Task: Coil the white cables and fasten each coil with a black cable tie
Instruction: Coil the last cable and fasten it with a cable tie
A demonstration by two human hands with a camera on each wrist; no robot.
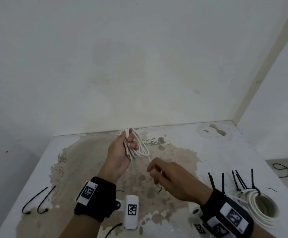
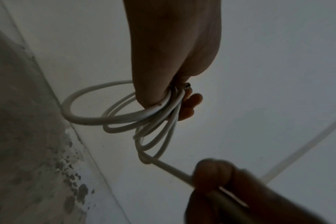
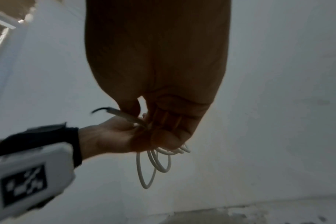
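My left hand (image 1: 129, 143) is raised above the worn white table (image 1: 208, 152) and grips a coil of white cable (image 1: 139, 145) of several loops. In the left wrist view the coil (image 2: 105, 119) hangs from my curled fingers (image 2: 190, 104). One strand runs down from the coil to my right hand (image 1: 154, 170), which pinches it close below the coil. The right hand (image 2: 220, 181) is closed round that strand. The cable's dark-tipped end (image 3: 115, 112) sticks out behind the right hand (image 3: 159, 128), above the left palm (image 3: 109, 136).
Tied white coils (image 1: 259, 206) lie at the table's right front, their black tie tails (image 1: 239, 182) sticking up. Two loose black cable ties (image 1: 37, 201) lie at the left front. A wall stands close behind the table. A black cord (image 1: 282, 169) lies on the floor at the right.
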